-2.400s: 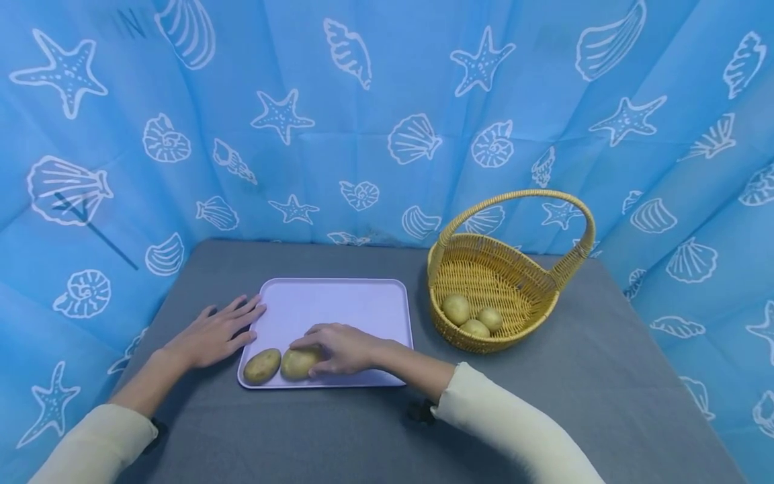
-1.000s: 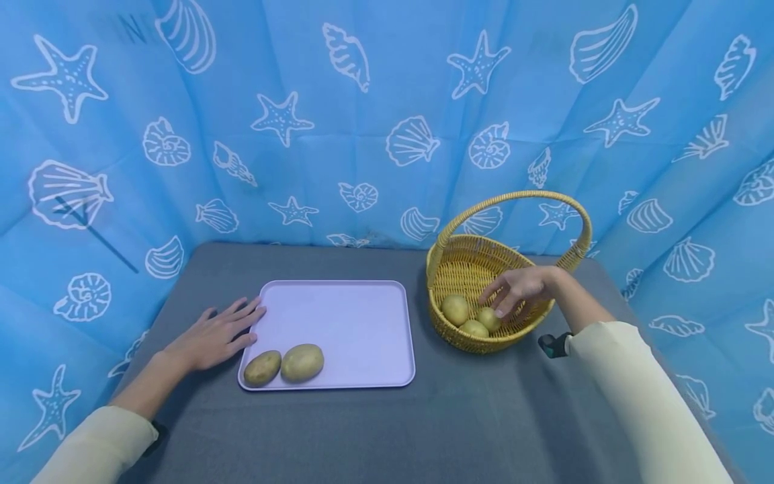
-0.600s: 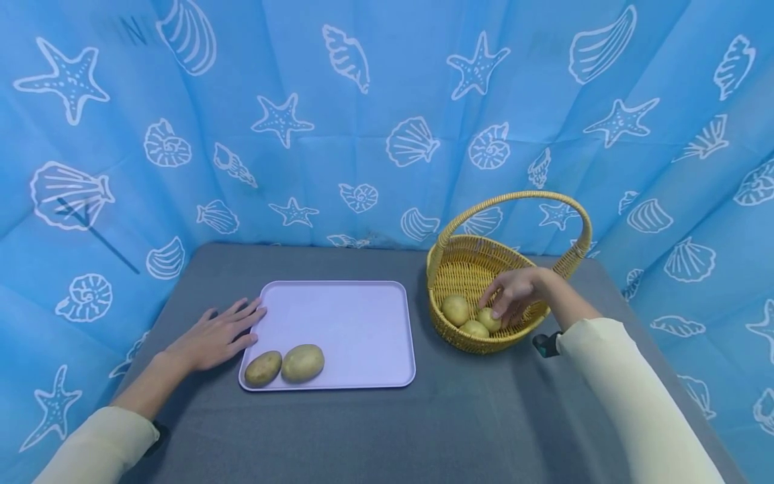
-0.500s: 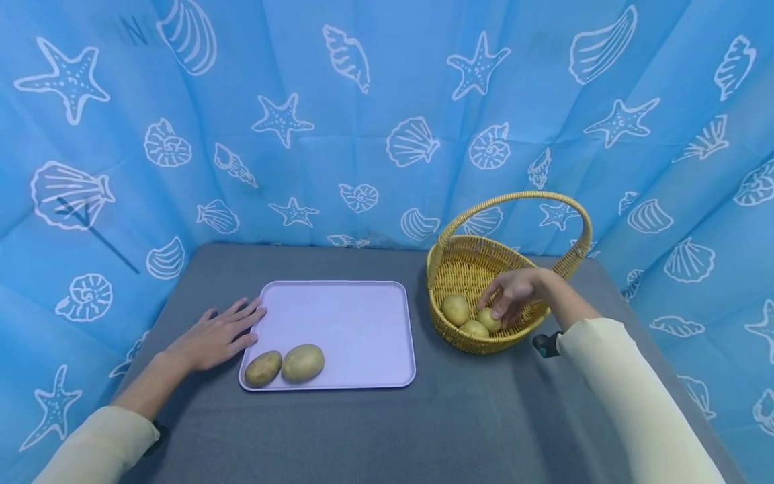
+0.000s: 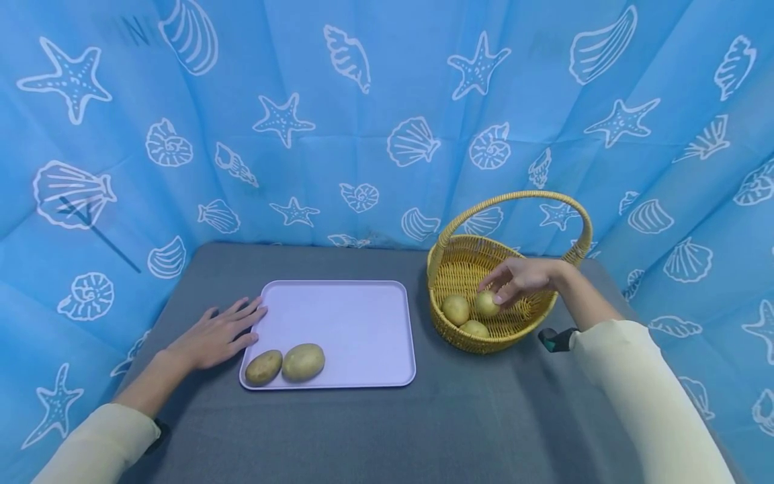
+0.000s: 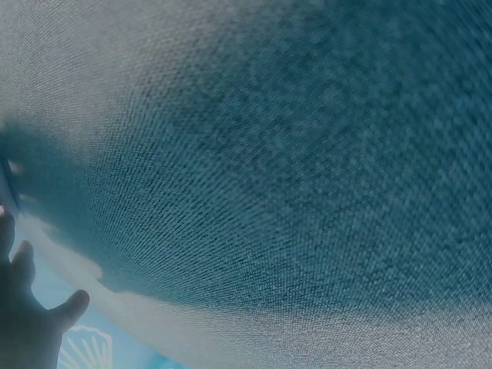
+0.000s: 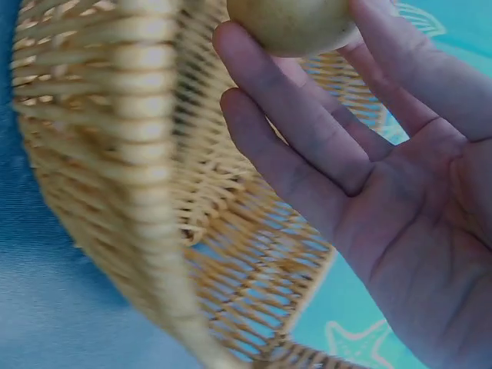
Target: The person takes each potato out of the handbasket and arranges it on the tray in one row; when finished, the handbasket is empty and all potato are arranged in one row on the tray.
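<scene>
My right hand [image 5: 525,277] pinches a small round potato [image 5: 486,303] between thumb and fingertips, inside the yellow wicker basket [image 5: 444,329]. In the right wrist view, the pale potato [image 7: 292,24] sits at the fingertips with the palm showing below. Two more round potatoes, one on the left [image 5: 456,309] and one in front [image 5: 474,329], lie on the basket floor. My left hand [image 5: 211,339] lies flat with fingers spread, fingertips over the left rim of the lilac tray [image 5: 345,329]. On its near left corner lie a small potato [image 5: 263,368] and a larger potato [image 5: 304,362].
The basket's tall arched handle [image 5: 514,195] rises over the right hand's work area. A grey cloth [image 5: 375,437] covers the table. Behind hangs a blue curtain [image 5: 363,161] printed with white shells and starfish.
The right hand has gone from the larger potato on the tray to the basket, gripped a small potato there and raised it slightly. The left hand has stayed put.
</scene>
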Demonstrator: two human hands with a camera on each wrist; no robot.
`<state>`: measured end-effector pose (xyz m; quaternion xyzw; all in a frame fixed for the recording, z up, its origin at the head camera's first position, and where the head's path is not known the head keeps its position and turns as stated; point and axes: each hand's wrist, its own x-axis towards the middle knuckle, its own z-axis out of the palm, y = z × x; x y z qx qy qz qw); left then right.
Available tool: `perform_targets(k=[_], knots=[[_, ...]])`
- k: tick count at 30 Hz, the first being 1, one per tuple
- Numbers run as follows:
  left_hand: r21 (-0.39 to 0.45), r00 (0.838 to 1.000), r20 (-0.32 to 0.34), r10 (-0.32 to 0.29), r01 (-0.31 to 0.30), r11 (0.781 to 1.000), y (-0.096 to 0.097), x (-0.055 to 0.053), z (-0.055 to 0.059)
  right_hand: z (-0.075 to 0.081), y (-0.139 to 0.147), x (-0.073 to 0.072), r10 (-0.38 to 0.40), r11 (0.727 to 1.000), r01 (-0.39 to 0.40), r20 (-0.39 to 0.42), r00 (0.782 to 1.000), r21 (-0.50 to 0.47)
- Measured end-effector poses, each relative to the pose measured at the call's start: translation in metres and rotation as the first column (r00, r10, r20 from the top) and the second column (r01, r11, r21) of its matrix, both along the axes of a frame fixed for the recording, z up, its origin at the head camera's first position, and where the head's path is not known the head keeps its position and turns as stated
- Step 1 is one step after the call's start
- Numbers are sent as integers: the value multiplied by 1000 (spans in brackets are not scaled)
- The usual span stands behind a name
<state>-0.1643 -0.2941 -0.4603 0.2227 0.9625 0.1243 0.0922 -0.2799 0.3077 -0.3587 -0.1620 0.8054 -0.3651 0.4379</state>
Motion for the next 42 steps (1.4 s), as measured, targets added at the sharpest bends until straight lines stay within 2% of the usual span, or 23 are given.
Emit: perform_targets(k=[3, 6, 10, 14, 17, 21, 25, 28, 35, 42], knots=[[3, 1000, -3, 0, 0, 1000, 0, 0, 1, 12, -2, 1, 52, 999, -52, -109, 993, 6], [16, 1000, -10, -1, 1, 1000, 0, 0, 1, 24, -8, 4, 96, 995, -94, -204, 974, 19], [25, 1000, -14, -2, 2, 1000, 0, 1, 1, 34, -21, 10, 161, 984, -175, -255, 953, -33], [11, 1000, -1, -1, 1, 1000, 1, 1, 2, 36, -39, 17, 244, 950, -289, -305, 921, -114], [3, 1000, 7, 2, -2, 1000, 1, 1, 1, 34, -55, 22, 268, 931, -329, -318, 910, -158], [2, 1000, 6, 7, -7, 1000, 0, 1, 0, 27, -78, 32, 260, 924, -326, -299, 918, -200], [0, 1000, -1, 4, -4, 1000, 1, 0, -1, 18, -103, 43, 256, 914, -337, -324, 911, -225], [-5, 1000, -3, 0, 0, 1000, 2, 0, -1, 6, -121, 51, 255, 904, -348, -341, 905, -247], [-2, 1000, -1, 3, -3, 1000, 2, 0, 0, -25, -162, 65, 270, 881, -366, -317, 909, -299], [-17, 1000, -9, 4, -4, 1000, 2, 0, 0, -53, -197, 73, 331, 856, -428, -329, 884, -289]])
